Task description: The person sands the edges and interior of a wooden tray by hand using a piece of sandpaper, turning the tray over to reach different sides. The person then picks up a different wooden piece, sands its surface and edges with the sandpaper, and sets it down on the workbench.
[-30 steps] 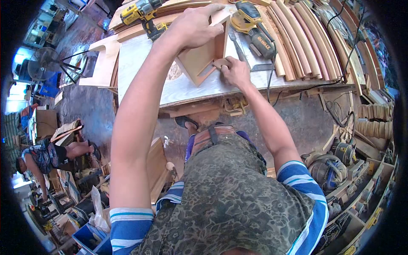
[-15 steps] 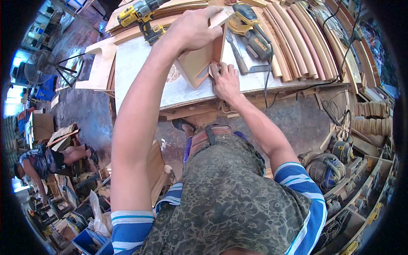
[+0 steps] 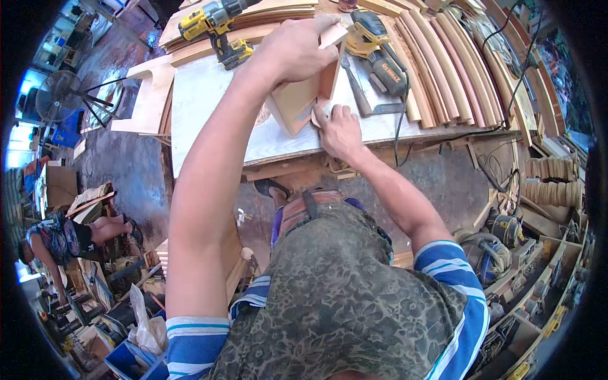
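My left hand (image 3: 301, 52) is closed over the far end of a tilted wooden box (image 3: 327, 83) with open sides, made of thin boards. The box stands on the white-topped workbench (image 3: 202, 107). At the box's near corner, my right hand (image 3: 342, 134) has its fingers curled, pinching a small thin tan piece (image 3: 315, 117) against the wood. What that piece is cannot be made out clearly. Just right of the box lie a chisel-like hand tool (image 3: 358, 95) and a try square (image 3: 387, 109).
A yellow cordless drill (image 3: 218, 31) stands at the back left of the bench, a corded sander (image 3: 379, 54) at the back right. Curved wooden strips (image 3: 443, 69) are stacked farther right. A cable (image 3: 399, 136) hangs over the front edge. Another person (image 3: 60, 237) bends down at far left.
My right hand and the small piece it pinches have shifted slightly down along the box's near corner. My left hand keeps its hold; the whole view has moved a little.
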